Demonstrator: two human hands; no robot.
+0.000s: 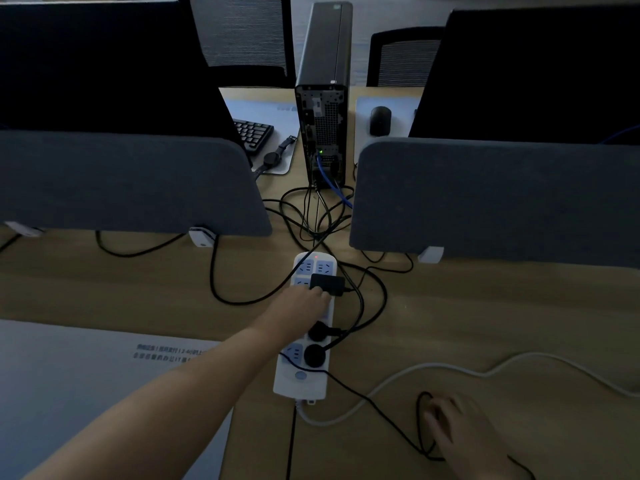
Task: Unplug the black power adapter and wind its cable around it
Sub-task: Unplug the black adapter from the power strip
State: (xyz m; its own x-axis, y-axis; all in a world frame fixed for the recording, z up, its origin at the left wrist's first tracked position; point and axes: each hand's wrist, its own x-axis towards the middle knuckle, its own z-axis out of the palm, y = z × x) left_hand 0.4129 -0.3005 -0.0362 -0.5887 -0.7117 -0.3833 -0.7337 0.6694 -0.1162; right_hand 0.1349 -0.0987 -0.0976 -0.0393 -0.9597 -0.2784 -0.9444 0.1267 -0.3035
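The black power adapter [329, 284] sits plugged into the far half of a white power strip [300, 382] lying on the wooden desk. My left hand [301, 304] reaches across the strip, its fingertips closed on the adapter's near-left corner. The adapter's thin black cable [361, 303] leaves its right side and curves down towards me. My right hand [453, 434] lies flat on the desk at the lower right, fingers spread over a loop of black cable [420, 410].
Two round black plugs [317, 330] [314, 355] occupy the strip's near sockets. Its white cord [450, 367] snakes right. Grey dividers [131, 181] [502, 199] stand behind, with a computer tower [322, 98] and tangled cables between them. A pale desk mat [86, 393] lies left.
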